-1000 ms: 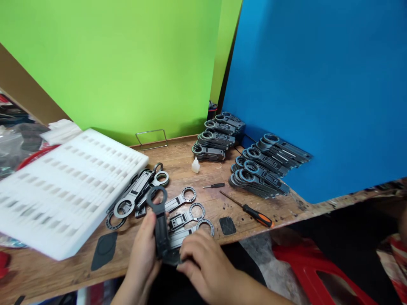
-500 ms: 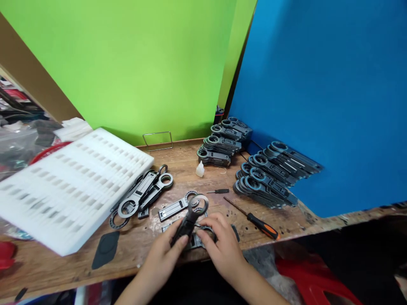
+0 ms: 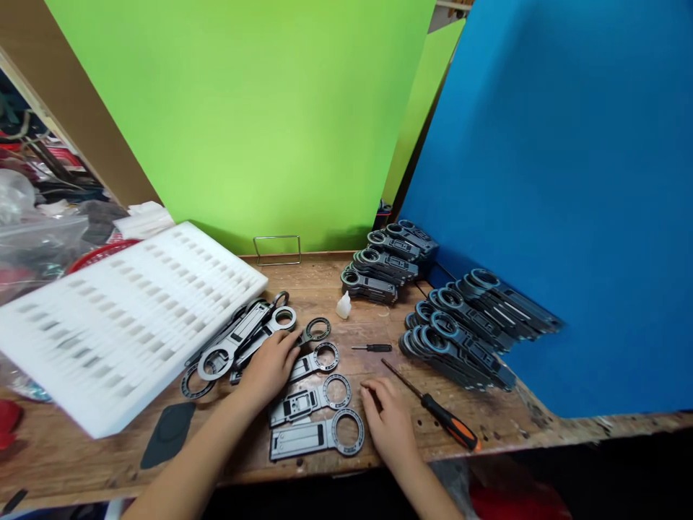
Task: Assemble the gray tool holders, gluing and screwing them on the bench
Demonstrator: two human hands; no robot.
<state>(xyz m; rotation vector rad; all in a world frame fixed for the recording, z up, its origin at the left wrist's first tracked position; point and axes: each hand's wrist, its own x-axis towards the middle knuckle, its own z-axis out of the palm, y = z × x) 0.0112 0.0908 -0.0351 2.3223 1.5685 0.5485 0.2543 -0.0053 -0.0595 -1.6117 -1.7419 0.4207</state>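
Observation:
My left hand (image 3: 272, 367) is closed over the handle end of a dark ring-ended bracket (image 3: 318, 330), whose ring sticks out past the fingertips. Below it, several grey ring-ended brackets (image 3: 303, 438) lie in a column, rings to the right. My right hand (image 3: 388, 415) rests on the wood just right of those rings, fingers loosely bent and apart, holding nothing. Close by on its right lies an orange-and-black screwdriver (image 3: 447, 419). A smaller black screwdriver (image 3: 373, 348) is above the right hand. Left of my left hand, more brackets (image 3: 232, 343) are heaped together.
A white foam tray with slots (image 3: 135, 318) leans over the heap. Stacks of dark brackets (image 3: 379, 267) and blue-ringed ones (image 3: 460, 325) stand at the right. Green (image 3: 243, 123) and blue panels (image 3: 568, 180) wall the bench. A black pad (image 3: 169, 433) lies front left.
My left hand has moved up and left with the dark bracket, which now lies at the top of the column. My right hand has dropped to the tabletop, apart from the brackets.

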